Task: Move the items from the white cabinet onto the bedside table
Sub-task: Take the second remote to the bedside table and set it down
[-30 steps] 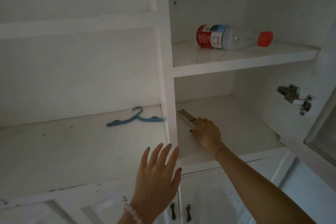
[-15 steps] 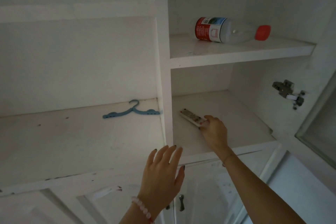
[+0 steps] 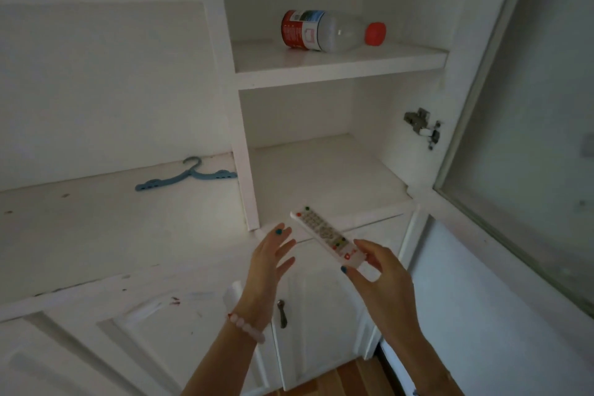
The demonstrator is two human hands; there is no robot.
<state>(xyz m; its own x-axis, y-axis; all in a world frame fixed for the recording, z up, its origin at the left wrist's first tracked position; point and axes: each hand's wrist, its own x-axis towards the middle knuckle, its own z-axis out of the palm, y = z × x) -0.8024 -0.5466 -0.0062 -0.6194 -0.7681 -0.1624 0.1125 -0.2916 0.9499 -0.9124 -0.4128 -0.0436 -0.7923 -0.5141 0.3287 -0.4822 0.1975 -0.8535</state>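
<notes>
My right hand (image 3: 381, 276) pinches the near end of a white remote control (image 3: 323, 231), held in the air in front of the white cabinet (image 3: 337, 71). Its far end points up and left. My left hand (image 3: 268, 262) hovers with straight fingers just left of the remote, apart from it. A plastic bottle (image 3: 328, 30) with a red label and red cap lies on its side on the upper right shelf. A small blue hanger (image 3: 186, 175) lies flat at the back of the wide left shelf. The bedside table is out of view.
An open glass cabinet door (image 3: 527, 125) stands at the right, its hinge (image 3: 422, 125) on the cabinet's inner wall. Closed lower doors with a metal handle (image 3: 282, 313) sit below my hands. A strip of wooden floor (image 3: 347, 379) shows at the bottom.
My right hand has lifted the remote off the lower right shelf and drawn it out toward me. My left hand has shifted right toward the remote.
</notes>
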